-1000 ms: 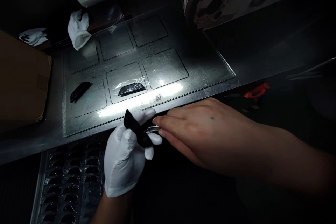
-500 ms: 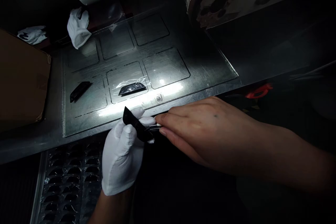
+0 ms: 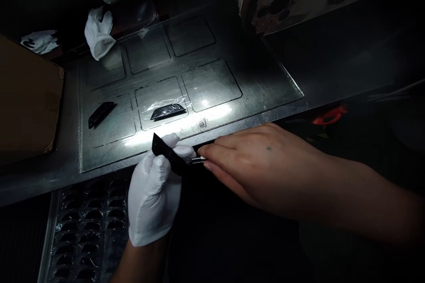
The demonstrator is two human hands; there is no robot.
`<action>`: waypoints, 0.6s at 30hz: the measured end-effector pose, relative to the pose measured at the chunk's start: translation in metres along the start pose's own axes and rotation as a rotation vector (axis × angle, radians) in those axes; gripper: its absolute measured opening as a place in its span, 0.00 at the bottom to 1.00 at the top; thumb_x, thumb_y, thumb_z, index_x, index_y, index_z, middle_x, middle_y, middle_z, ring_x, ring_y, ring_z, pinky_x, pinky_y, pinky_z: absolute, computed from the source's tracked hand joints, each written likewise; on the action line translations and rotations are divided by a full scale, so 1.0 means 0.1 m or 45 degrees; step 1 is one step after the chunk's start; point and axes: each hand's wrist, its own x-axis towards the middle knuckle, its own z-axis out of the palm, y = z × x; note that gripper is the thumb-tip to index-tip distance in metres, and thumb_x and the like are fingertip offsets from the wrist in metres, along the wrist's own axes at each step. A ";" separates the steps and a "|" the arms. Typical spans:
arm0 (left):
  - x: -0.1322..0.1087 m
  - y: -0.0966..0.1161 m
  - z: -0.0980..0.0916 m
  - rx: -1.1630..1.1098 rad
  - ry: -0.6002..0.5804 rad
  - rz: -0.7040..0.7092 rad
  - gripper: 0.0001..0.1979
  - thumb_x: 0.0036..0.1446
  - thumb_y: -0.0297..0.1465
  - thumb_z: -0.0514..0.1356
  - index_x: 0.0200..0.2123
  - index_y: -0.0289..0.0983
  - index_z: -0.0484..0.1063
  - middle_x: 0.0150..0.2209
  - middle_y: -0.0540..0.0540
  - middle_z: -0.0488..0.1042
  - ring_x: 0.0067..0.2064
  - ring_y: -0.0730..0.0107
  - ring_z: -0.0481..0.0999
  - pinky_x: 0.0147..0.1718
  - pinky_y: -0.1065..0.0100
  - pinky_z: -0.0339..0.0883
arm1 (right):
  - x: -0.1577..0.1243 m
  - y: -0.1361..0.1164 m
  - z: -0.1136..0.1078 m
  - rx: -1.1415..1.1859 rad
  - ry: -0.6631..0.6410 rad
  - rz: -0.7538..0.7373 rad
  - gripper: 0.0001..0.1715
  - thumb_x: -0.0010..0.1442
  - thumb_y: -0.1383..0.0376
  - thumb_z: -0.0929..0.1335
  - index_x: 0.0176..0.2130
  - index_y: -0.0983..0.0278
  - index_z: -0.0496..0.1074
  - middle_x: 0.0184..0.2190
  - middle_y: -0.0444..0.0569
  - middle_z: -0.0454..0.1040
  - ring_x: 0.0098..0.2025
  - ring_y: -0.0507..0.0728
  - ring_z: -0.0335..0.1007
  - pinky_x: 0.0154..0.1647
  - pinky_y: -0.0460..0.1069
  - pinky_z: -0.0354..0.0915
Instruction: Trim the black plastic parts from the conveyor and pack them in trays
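My left hand (image 3: 154, 199), in a white glove, is closed on a small black wedge-shaped part (image 3: 168, 154) held near the table's front edge. Bare, my right hand (image 3: 252, 166) pinches a thin metal tool (image 3: 197, 160) between thumb and fingers. The tool's end meets the lower right end of the black part; its tip and kind cannot be made out. Beyond my hands, a black part with clear film (image 3: 168, 112) lies on the marked sheet (image 3: 212, 86). Another black part (image 3: 101, 114) rests farther left on that sheet.
A cardboard box (image 3: 29, 101) stands at the left. Two white gloves lie at the back, one crumpled glove (image 3: 98, 33) nearer the sheet. Below left is a tray (image 3: 46, 239) with several wrapped black parts. Red handles (image 3: 330, 116) show at right, under a large machine part (image 3: 285, 4).
The black part in my left hand has shifted slightly left and up. The tool's end stays at it, and my right hand has barely moved.
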 end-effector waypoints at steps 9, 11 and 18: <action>0.00 -0.05 -0.03 0.119 0.065 0.077 0.15 0.64 0.43 0.66 0.49 0.42 0.81 0.39 0.47 0.83 0.44 0.66 0.80 0.50 0.66 0.76 | -0.05 0.00 0.05 -0.018 -0.027 0.043 0.11 0.69 0.69 0.67 0.46 0.60 0.79 0.32 0.43 0.80 0.29 0.55 0.76 0.27 0.50 0.56; 0.00 -0.07 -0.03 0.132 0.077 0.100 0.14 0.65 0.41 0.65 0.50 0.42 0.81 0.39 0.47 0.83 0.44 0.66 0.80 0.51 0.65 0.77 | -0.06 0.00 0.07 -0.001 -0.039 0.044 0.10 0.69 0.68 0.68 0.45 0.60 0.79 0.31 0.43 0.80 0.29 0.55 0.75 0.27 0.50 0.55; -0.02 -0.09 -0.06 0.087 0.053 0.085 0.15 0.64 0.40 0.66 0.51 0.42 0.79 0.41 0.47 0.82 0.45 0.65 0.80 0.51 0.65 0.77 | -0.11 -0.01 -0.02 0.178 -0.010 0.035 0.13 0.72 0.64 0.65 0.46 0.60 0.80 0.33 0.44 0.81 0.30 0.55 0.76 0.30 0.51 0.60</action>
